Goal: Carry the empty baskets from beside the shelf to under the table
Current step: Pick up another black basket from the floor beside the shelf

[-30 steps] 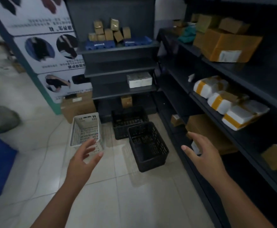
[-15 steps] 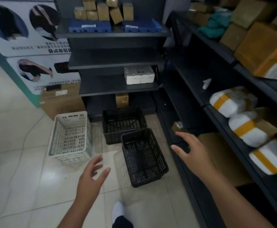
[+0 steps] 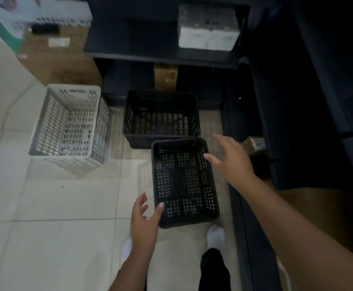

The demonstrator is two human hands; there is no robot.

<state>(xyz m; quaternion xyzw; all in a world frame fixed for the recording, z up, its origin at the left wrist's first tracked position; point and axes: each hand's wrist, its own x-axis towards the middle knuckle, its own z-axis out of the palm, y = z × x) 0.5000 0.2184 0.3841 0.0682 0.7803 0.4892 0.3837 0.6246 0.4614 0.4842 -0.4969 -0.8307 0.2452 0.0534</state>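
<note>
You are looking down at 3 empty baskets on the pale tiled floor (image 3: 45, 206), all beside the dark shelf (image 3: 161, 53). The nearest one is the near black basket (image 3: 185, 183), standing upright just ahead of your feet, its long side running away from you. Your left hand (image 3: 144, 219) is at its near left corner with the fingers spread apart; the thumb tip lies over the rim there, though you cannot tell whether it actually touches. Your right hand (image 3: 232, 158) hovers over the far right edge of the same basket, fingers splayed wide and gripping nothing.

Just behind it sits the far black basket (image 3: 161, 120), turned crosswise and set against the foot of the shelf, the 2 black baskets touching or nearly so. To the left, apart from both, stands the white basket (image 3: 70, 127), also upright.

A brown cardboard box (image 3: 60, 57) rests on the floor behind the white basket. A white carton (image 3: 208, 32) sits on the shelf above, and a small brown box (image 3: 165, 76) stands in the lowest bay. Your white shoe (image 3: 215, 236) shows below the near basket.
</note>
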